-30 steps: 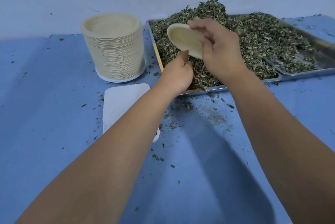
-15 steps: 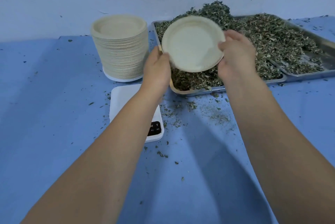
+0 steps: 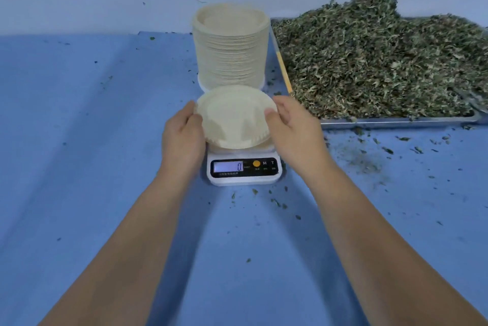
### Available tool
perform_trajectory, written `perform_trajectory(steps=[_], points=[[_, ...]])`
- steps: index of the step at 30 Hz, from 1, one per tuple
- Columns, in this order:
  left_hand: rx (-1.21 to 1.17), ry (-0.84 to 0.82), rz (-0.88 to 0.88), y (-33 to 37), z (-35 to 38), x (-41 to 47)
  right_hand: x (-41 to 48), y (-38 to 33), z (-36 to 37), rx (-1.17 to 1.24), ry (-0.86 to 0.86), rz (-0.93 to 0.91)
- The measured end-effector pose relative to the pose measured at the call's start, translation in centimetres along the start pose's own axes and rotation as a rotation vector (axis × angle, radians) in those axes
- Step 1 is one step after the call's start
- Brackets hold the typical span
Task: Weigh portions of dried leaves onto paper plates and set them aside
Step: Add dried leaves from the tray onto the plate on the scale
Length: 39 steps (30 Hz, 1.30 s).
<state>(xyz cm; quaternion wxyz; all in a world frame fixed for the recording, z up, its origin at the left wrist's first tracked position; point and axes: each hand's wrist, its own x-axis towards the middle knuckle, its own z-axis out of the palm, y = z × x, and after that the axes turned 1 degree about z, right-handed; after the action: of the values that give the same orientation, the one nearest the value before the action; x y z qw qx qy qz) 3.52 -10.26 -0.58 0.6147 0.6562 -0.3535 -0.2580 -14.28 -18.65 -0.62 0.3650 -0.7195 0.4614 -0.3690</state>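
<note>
An empty cream paper plate (image 3: pixel 235 117) is over the white digital scale (image 3: pixel 244 169), whose display reads 0. My left hand (image 3: pixel 182 138) grips the plate's left rim and my right hand (image 3: pixel 293 130) grips its right rim. I cannot tell whether the plate touches the scale's platform. Dried green leaves (image 3: pixel 377 61) lie heaped in a metal tray (image 3: pixel 396 121) to the right.
A tall stack of paper plates (image 3: pixel 230 45) stands just behind the scale, next to the tray's left edge. Loose leaf bits are scattered over the blue table cover (image 3: pixel 79 140) around the scale and in front of the tray. A pale wall runs along the back.
Both hands carried the plate from above the leaf tray, where it was tilted, left and down to the scale. The plate is now level. The view shifted left.
</note>
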Motion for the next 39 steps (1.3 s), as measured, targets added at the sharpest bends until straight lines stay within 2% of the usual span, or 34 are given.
perform_trajectory(steps=[3,5,9,14,20,39], points=[[0.093,-0.010,-0.044,-1.4,-0.6,0.5,-0.3,0.3,1.0,-0.146,-0.014,-0.042],[0.107,-0.025,-0.053,-1.8,-0.8,0.6,-0.4,0.1,0.9,-0.161,-0.018,-0.030],[0.023,-0.017,-0.081,-2.1,-1.1,0.7,-2.4,0.4,0.0,-0.057,-0.022,-0.004],[-0.007,-0.088,-0.101,-2.7,-0.6,0.4,-4.0,2.1,-0.4,0.074,-0.167,0.088],[0.009,-0.143,-0.066,-3.0,-1.2,0.4,-3.9,3.4,-0.1,0.095,-0.222,0.112],[-0.019,-0.109,-0.055,-3.5,-1.2,0.3,-3.8,3.5,-0.1,0.079,-0.224,0.139]])
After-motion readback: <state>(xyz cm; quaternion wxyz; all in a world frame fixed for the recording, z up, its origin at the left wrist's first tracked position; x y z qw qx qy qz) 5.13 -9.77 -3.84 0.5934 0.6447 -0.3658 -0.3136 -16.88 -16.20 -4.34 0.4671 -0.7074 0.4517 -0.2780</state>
